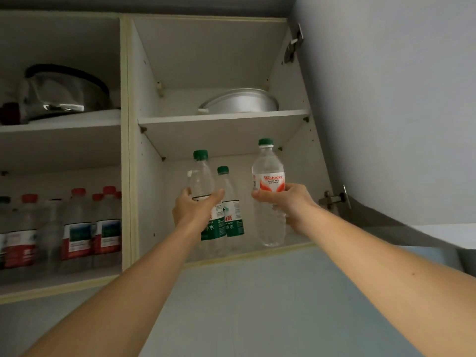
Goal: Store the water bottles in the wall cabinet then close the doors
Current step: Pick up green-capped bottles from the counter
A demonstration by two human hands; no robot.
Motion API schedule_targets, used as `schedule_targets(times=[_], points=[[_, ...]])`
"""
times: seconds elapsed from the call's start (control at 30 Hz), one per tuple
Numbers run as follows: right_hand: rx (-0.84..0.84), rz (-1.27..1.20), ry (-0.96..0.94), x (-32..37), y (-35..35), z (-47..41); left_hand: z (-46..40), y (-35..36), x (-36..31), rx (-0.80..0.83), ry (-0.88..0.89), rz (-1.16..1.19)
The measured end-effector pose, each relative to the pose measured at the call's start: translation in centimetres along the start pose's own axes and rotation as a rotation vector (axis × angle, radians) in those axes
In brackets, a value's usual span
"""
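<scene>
I look up into an open wall cabinet (257,251). My left hand (192,208) grips a clear water bottle with a green cap and green label (201,176) at the lower right compartment. Just behind it stands a second green-capped bottle (231,210) on the bottom shelf. My right hand (286,202) grips a green-capped bottle with a red and white label (268,171), held upright at the compartment's front right. Both held bottles sit near the shelf edge; whether they rest on it I cannot tell.
The lower left compartment holds several red-capped bottles (77,228). A metal pot with a lid (64,94) sits on the upper left shelf, a metal basin (242,101) on the upper right shelf. The right door (386,112) is swung open on hinges (334,198).
</scene>
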State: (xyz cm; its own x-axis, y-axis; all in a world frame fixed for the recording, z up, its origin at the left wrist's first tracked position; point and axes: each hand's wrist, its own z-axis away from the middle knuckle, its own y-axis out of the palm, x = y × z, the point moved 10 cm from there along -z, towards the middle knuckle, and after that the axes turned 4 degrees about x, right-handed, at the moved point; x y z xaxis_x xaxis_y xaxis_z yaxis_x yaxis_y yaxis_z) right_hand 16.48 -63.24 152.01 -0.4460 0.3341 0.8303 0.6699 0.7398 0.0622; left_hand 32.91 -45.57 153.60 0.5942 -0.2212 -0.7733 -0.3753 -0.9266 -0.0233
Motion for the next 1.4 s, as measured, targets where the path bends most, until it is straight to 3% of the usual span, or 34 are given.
schedule_targets(times=[0.27,0.43,0.67,1.4], points=[[0.062,0.094,-0.012,-3.7,1.4,-4.6,-2.1,0.4,2.3,0.050,0.042,-0.183],[0.112,0.183,-0.051,-4.6,1.3,-5.4,-1.9,0.7,1.8,0.115,0.187,-0.471],[0.249,0.308,-0.045,-5.2,0.9,-5.8,-2.5,1.4,1.8,0.148,0.323,-0.643],[0.104,0.406,0.048,-9.7,0.0,-11.2,-5.8,9.2,4.6,0.174,0.241,-0.702]])
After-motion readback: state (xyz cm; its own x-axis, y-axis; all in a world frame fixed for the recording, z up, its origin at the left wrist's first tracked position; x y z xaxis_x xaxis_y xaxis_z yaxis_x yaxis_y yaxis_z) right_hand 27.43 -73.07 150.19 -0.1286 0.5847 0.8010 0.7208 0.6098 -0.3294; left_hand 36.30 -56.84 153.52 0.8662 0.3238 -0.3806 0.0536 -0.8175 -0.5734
